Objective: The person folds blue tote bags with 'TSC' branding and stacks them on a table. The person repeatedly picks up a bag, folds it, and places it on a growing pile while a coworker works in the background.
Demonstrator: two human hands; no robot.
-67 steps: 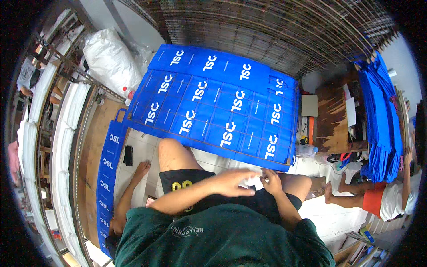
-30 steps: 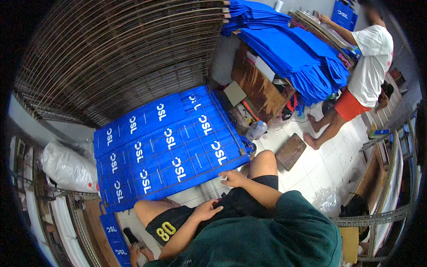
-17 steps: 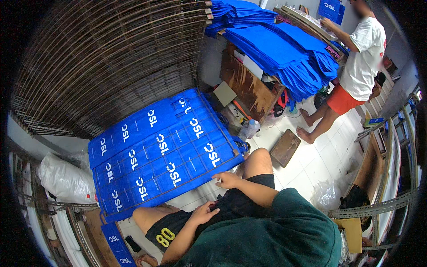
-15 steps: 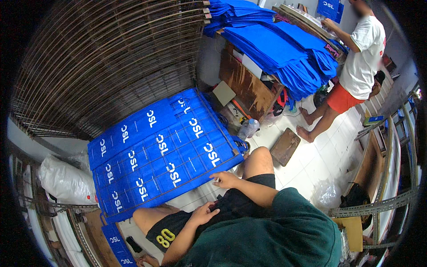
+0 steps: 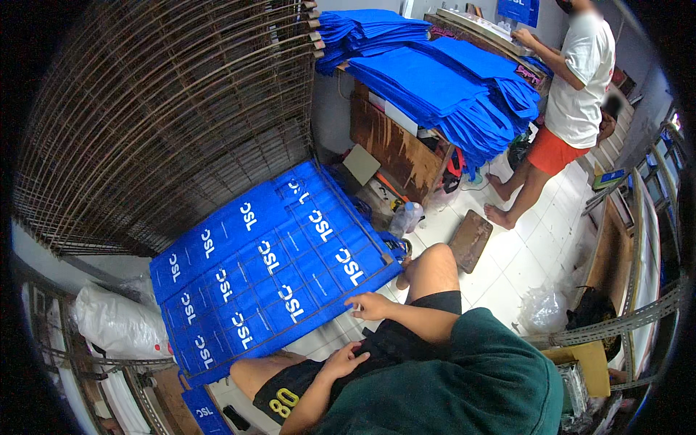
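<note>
My left hand (image 5: pixel 346 360) rests on the lap of my black shorts (image 5: pixel 391 337), fingers loosely apart and holding nothing. My right hand (image 5: pixel 371 305) hovers over my other thigh, close to the near edge of a wire drying rack. Its index finger points toward the rack; the other fingers are loosely bent, and nothing shows in them. Blue fabric pieces with white print (image 5: pixel 235 293) lie side by side on the rack's lowest tray, under a wire grid (image 5: pixel 326 293). The upper wire trays (image 5: pixel 167 123) stand tilted up behind them.
Stacks of blue fabric (image 5: pixel 428 80) cover a table at the back. A person (image 5: pixel 576 80) in a white shirt stands there, hands over a bench. A wooden stool (image 5: pixel 470 241) and a plastic bottle (image 5: pixel 407 216) are on the tiled floor. A plastic-wrapped bundle (image 5: pixel 119 319) lies left.
The view has shifted a little, so the rack sits slightly lower and further right. My hands keep almost the same pose. At the back, the person still works at the bench.
</note>
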